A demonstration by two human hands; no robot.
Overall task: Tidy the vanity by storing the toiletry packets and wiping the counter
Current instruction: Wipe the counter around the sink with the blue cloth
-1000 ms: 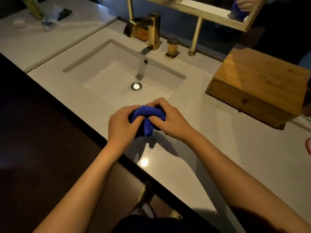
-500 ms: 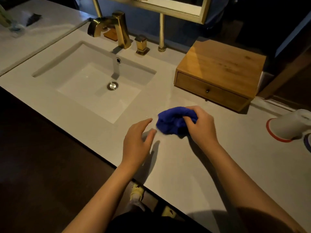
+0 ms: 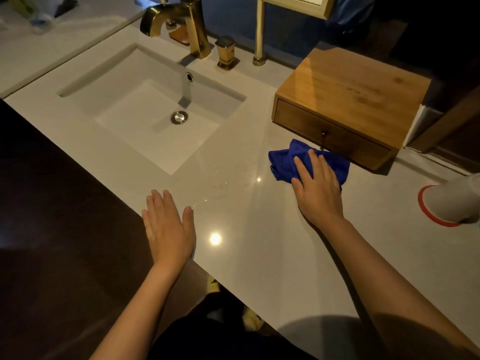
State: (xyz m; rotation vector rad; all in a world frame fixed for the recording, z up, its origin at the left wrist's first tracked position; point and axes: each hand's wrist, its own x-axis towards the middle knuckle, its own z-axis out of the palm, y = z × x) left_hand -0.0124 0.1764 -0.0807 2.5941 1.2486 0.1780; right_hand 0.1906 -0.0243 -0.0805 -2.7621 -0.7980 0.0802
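Right hand (image 3: 318,188) presses flat on the blue cloth (image 3: 288,159) by the counter (image 3: 259,255)'s back edge, before the closed wooden drawer box (image 3: 345,100). Left hand (image 3: 168,229) rests open at the front edge. Droplets (image 3: 223,175) remain; wiping looks barely begun.

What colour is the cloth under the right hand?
Deep blue cloth, flat under the right hand; head view.

Bare counter (image 3: 259,255) lies open between the left hand (image 3: 168,229) and the right hand (image 3: 318,189). Behind the right hand, the wooden drawer box (image 3: 345,100) blocks the way; a white cup (image 3: 452,201) lying on its side bounds the right. The sink basin (image 3: 155,100) drops away at left, with the gold faucet (image 3: 181,24) behind it.
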